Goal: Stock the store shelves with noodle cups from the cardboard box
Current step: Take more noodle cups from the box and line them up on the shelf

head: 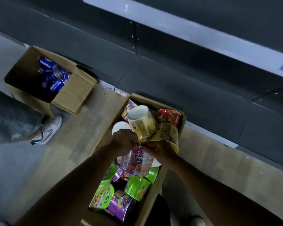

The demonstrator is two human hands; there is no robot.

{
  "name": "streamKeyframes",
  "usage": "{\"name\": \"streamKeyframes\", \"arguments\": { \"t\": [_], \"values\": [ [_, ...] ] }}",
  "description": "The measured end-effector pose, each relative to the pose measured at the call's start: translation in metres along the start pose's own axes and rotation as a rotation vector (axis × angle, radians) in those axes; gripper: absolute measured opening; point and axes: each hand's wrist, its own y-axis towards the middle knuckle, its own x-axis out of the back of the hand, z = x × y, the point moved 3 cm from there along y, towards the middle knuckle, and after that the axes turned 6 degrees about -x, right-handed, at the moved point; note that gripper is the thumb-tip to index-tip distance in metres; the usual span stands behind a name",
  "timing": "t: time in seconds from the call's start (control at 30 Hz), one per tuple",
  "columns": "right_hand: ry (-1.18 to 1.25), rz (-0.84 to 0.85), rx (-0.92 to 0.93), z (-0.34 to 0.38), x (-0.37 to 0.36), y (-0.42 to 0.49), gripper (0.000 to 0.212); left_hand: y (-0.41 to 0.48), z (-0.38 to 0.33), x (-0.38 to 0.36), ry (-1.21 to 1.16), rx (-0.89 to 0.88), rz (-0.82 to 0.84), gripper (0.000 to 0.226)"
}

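Observation:
An open cardboard box (155,191) on the floor holds several noodle cups in green, purple, red and yellow. My left hand (123,141) grips the rim of a yellow noodle cup (142,122) tipped on its side, white base facing up. My right hand (163,151) holds a second yellow cup (167,133) by its rim, and a purple cup (137,161) hangs just under both hands; which hand carries it I cannot tell. A red cup (169,115) lies at the box's far end. The dark store shelves (194,82) run beyond the box.
A second cardboard box (72,93) with several blue cola cans (53,74) stands at the left. Another person's leg and white sneaker (47,130) are on the floor beside it. A white shelf edge (194,33) crosses the top.

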Motion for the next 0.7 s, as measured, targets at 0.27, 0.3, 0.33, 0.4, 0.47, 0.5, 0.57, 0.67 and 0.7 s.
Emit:
{"name": "streamKeyframes", "arguments": {
  "t": [0.27,0.3,0.33,0.4,0.47,0.5,0.57,0.67,0.7],
  "values": [
    [0.192,-0.138,-0.001,0.036,0.082,-0.063,0.02,-0.017,-0.104,0.043,0.215,-0.112,-0.093,0.06],
    [0.205,-0.159,0.008,0.042,0.093,-0.07,0.021,-0.017,-0.117,0.048,0.239,-0.126,-0.11,0.05],
    [0.208,-0.179,0.019,0.047,0.104,-0.076,0.021,-0.018,-0.13,0.054,0.264,-0.142,-0.124,0.041],
    [0.212,-0.222,0.058,0.06,0.128,-0.089,0.022,-0.017,-0.153,0.067,0.314,-0.173,-0.159,0.04],
    [0.204,-0.265,0.082,0.072,0.15,-0.103,0.023,-0.02,-0.174,0.082,0.374,-0.172,-0.18,0.049],
    [0.209,-0.282,0.093,0.079,0.16,-0.11,0.022,-0.023,-0.186,0.092,0.377,-0.181,-0.196,0.052],
    [0.242,-0.302,0.109,0.094,0.179,-0.124,0.016,-0.027,-0.206,0.11,0.312,-0.202,-0.211,0.043],
    [0.254,-0.343,0.148,0.117,0.206,-0.146,0.013,-0.037,-0.231,0.14,0.252,-0.238,-0.256,0.05],
    [0.246,-0.354,0.163,0.126,0.214,-0.155,0.015,-0.041,-0.239,0.15,0.24,-0.244,-0.258,0.054]
  ]
}}
